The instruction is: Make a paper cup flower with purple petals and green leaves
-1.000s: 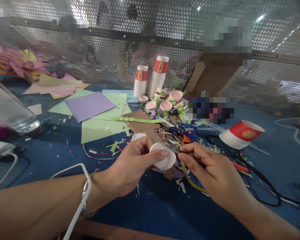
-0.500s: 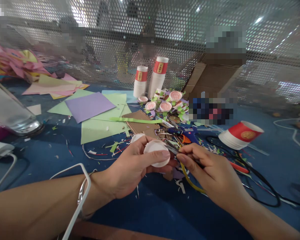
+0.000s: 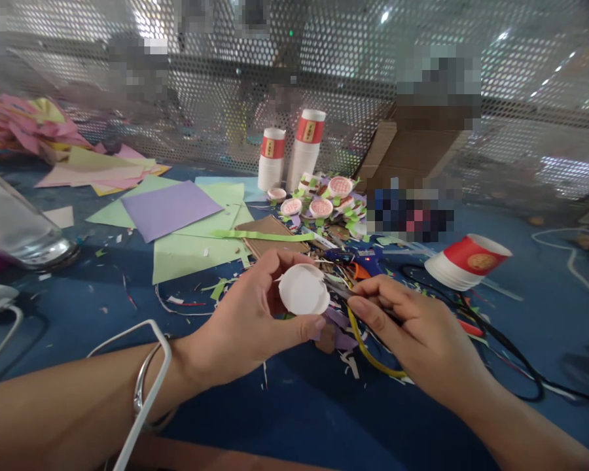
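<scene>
My left hand [image 3: 248, 320] holds a small white paper-cup bottom [image 3: 303, 290] between thumb and fingers, tilted so its flat round face points at me. My right hand [image 3: 412, 333] is closed on a pair of scissors with yellow handles [image 3: 368, 350], and their blades reach the cup piece's right edge. Both hands hover just above the blue table [image 3: 294, 418], over a litter of paper scraps.
Two stacks of red-and-white paper cups [image 3: 297, 157] stand at the back beside a cluster of cup flowers [image 3: 326, 206]. Green and purple paper sheets [image 3: 177, 209] lie left, a blue glue gun [image 3: 366, 261] and a tipped cup stack [image 3: 466, 260] right. Black cables cross the right side.
My left hand has turned the white cup piece up and lifted it slightly, so its flat face now shows. My right hand with the scissors has barely moved.
</scene>
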{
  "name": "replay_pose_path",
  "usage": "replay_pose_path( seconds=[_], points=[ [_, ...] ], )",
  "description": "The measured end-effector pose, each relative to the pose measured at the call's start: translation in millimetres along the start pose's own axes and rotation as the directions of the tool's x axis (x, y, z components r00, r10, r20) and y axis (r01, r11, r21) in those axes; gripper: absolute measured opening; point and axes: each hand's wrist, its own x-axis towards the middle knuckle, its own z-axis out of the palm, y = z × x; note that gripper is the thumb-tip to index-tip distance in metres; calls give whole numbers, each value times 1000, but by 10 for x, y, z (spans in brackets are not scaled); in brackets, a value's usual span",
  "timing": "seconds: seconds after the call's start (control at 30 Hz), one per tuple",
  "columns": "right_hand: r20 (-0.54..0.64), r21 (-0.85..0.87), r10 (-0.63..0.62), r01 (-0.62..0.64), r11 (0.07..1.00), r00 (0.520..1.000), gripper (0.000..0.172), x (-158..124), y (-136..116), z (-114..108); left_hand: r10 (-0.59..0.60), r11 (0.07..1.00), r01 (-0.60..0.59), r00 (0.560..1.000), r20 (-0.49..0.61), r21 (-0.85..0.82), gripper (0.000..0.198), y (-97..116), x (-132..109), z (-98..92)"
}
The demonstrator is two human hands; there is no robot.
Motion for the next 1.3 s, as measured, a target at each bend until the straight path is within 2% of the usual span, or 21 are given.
replay_pose_path(
  seconds=[0.17,0.37,0.57,0.73,0.93,1.3],
  points=[
    [15,-16,7,-6,1000,1000,29,0,10,-15,137,930,-141,990,35,339,47,-8,8,-106],
    [48,-3,10,-10,1000,999,30,8,27,-17,231,839,-222,972,44,497,52,-26,21,-129],
    [81,9,31,-32,999,996,33,0,-2,-23,269,691,-291,953,137,661,55,37,17,-126],
    [92,20,30,-32,999,995,33,8,-24,-19,302,616,-346,934,193,708,56,77,1,-107],
    [109,28,30,-33,999,994,36,13,-40,-9,319,630,-351,930,182,692,56,84,-12,-88],
    [125,-11,-19,20,1000,992,35,4,-62,-44,310,564,-385,919,245,731,57,81,-36,-79]
  ],
)
